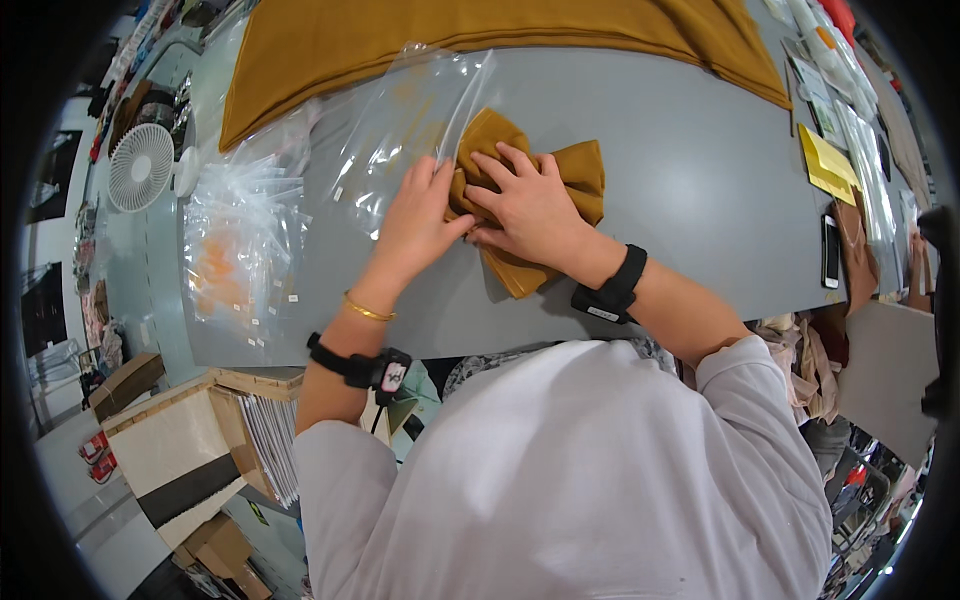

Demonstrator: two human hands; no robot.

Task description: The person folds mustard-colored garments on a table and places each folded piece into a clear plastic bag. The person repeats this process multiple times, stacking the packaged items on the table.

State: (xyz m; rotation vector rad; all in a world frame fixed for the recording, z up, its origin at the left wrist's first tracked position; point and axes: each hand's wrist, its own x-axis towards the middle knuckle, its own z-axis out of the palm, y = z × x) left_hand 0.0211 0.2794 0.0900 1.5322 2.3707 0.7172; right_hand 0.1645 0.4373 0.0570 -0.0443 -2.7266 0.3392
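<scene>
A folded piece of mustard-brown cloth (580, 172) lies bunched on the grey table, fanned out at its right and lower ends. My right hand (538, 208) is over its middle, fingers curved and gathering the cloth. At the cloth's left edge, my left hand (415, 228) is closed on the edge of a clear plastic bag (385, 130), whose side runs up beside the cloth. The bag spreads to the upper left. Both thumbs come close together low on the cloth. What lies under my palms is hidden.
A large mustard-brown cloth (480, 25) covers the table's far side. At left lie a pile of clear bags (245, 250) and a white fan (141, 167). Yellow paper (828, 162) and a phone (830, 252) rest along the right edge. A wooden crate (225, 430) stands below left.
</scene>
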